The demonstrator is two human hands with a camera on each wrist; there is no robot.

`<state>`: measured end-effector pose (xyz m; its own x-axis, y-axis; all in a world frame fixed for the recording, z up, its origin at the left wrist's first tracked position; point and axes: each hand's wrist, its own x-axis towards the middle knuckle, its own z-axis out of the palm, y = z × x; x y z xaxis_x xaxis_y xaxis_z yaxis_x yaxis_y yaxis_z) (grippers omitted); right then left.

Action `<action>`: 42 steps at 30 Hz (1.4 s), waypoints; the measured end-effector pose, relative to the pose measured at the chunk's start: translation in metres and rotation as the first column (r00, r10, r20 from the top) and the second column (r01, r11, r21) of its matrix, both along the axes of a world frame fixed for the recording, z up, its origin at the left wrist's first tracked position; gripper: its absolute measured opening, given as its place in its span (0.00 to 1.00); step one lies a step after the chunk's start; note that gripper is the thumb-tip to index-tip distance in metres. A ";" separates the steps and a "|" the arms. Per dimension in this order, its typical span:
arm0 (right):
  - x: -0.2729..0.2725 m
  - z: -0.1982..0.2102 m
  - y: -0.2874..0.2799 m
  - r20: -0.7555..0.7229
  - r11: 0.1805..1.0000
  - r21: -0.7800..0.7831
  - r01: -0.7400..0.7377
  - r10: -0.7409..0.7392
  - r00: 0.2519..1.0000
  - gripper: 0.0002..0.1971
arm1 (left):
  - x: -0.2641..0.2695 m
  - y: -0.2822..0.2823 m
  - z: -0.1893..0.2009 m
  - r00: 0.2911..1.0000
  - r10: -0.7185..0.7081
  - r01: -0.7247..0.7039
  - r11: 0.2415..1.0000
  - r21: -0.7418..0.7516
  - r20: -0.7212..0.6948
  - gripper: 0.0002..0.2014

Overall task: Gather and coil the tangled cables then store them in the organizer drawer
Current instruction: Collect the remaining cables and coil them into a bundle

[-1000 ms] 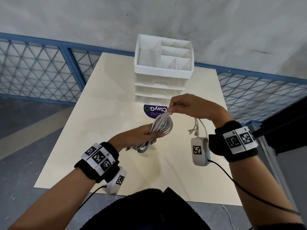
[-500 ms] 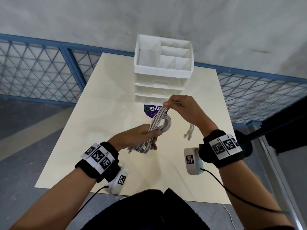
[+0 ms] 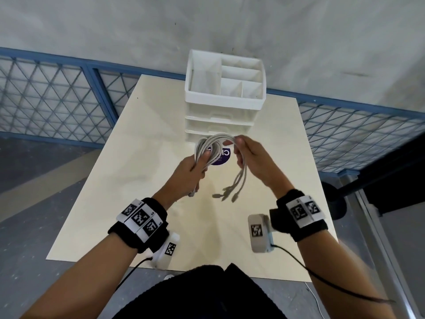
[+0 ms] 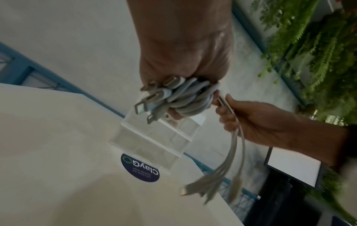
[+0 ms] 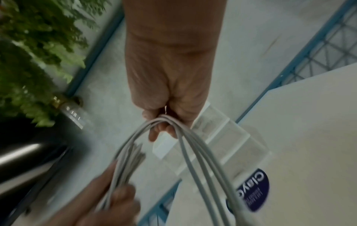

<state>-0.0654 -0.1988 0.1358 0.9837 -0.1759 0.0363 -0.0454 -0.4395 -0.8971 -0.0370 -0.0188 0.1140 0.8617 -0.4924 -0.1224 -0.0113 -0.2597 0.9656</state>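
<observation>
A bundle of grey-white cables [image 3: 213, 143] is held in the air above the table, just in front of the white organizer [image 3: 224, 104]. My left hand [image 3: 195, 168] grips the coiled part, with several plugs [image 4: 154, 94] sticking out of the fist. My right hand [image 3: 247, 155] pinches the loose strands [image 5: 166, 120] at the top of an arch between the hands. The free ends with their connectors [image 3: 226, 194] dangle below the right hand. All the organizer's drawers [image 3: 218, 127] look closed; its top tray is empty.
A cream table [image 3: 128, 180] carries the organizer at its far edge and a round purple sticker [image 3: 222, 157] in front of it. A blue mesh railing [image 3: 57, 97] runs behind, with grey floor to the left and a dark stand [image 3: 333, 199] to the right.
Both hands have risen and moved toward the organizer. My right hand has pulled the loose cable ends up off the table and over into an arch, so the connectors now hang free.
</observation>
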 end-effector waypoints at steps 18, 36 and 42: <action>-0.017 0.002 0.040 -0.129 0.804 0.580 0.129 -0.066 0.989 0.10 | -0.010 -0.006 -0.004 0.999 0.020 -0.019 0.998 -0.067 0.025 0.20; -0.019 0.009 0.037 -0.047 0.860 0.458 0.226 -0.231 0.972 0.06 | -0.015 -0.010 0.005 0.989 -0.041 0.024 0.993 -0.119 -0.140 0.20; -0.017 0.013 0.024 -0.149 0.829 0.546 0.123 -0.048 0.988 0.08 | -0.014 -0.001 0.015 0.975 -0.190 0.173 0.974 -0.144 -0.115 0.14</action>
